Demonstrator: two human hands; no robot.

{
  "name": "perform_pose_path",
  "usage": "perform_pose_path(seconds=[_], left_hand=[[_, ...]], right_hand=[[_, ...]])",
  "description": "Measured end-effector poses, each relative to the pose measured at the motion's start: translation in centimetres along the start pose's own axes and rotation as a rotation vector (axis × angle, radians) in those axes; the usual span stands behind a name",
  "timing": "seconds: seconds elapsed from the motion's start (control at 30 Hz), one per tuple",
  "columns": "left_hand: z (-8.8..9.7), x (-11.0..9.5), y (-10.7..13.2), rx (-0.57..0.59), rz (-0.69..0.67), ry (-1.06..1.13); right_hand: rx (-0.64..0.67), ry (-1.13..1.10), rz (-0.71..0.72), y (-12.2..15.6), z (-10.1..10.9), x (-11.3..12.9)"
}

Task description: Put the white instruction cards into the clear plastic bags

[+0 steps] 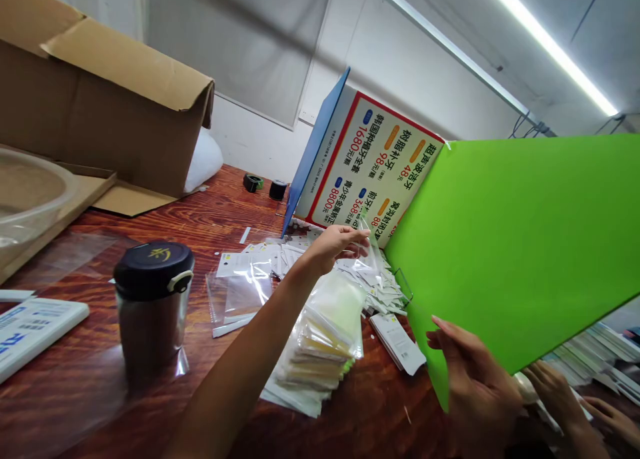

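Observation:
My left hand point(340, 244) reaches out over the table with its fingertips pinched on a clear plastic bag point(369, 256). Below that arm stands a stack of clear plastic bags point(320, 339), holding pale and yellowish contents that I cannot make out. Behind the stack lies a loose heap of white printed cards point(383, 289). My right hand point(473, 372) is raised in front of the green board, fingers partly stretched and slightly blurred, with nothing visible in it. A small pile of printed cards point(399, 342) lies between that hand and the stack.
A green board point(525, 246) and a printed price sign point(370, 159) stand behind the cards. A dark-lidded tumbler point(153, 306), flat clear bags point(245, 289) and a cardboard box point(100, 106) are left. Another person's hands point(557, 392) work at lower right.

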State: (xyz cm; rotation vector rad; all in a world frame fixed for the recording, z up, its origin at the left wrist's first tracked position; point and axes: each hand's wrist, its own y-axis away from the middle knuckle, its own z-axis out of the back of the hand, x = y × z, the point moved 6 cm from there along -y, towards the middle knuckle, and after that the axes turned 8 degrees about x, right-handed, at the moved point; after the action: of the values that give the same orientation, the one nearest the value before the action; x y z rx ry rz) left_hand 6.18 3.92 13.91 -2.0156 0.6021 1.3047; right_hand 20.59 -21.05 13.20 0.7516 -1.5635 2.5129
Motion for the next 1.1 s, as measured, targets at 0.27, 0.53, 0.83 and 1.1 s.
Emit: perform_pose_path(seconds=[0.27, 0.53, 0.83, 1.1], left_hand=[[-0.8, 0.2, 0.1, -0.025, 0.051, 0.115], [-0.8, 1.1, 0.1, -0.041, 0.185, 0.255], [-1.2, 2.1, -0.2, -0.054, 0.210, 0.212], [-1.1, 3.0, -0.6, -0.185, 0.218, 0.025]], right_hand=[[-0.015, 0.179, 0.270, -1.3, -2.1, 2.7], [0.020, 0.242, 0.412, -0.1, -2.5, 2.6], [-0.046, 0.303, 0.487, 1.2, -3.2, 2.5], [0.127, 0.454, 0.861, 2.2, -3.7, 0.1]])
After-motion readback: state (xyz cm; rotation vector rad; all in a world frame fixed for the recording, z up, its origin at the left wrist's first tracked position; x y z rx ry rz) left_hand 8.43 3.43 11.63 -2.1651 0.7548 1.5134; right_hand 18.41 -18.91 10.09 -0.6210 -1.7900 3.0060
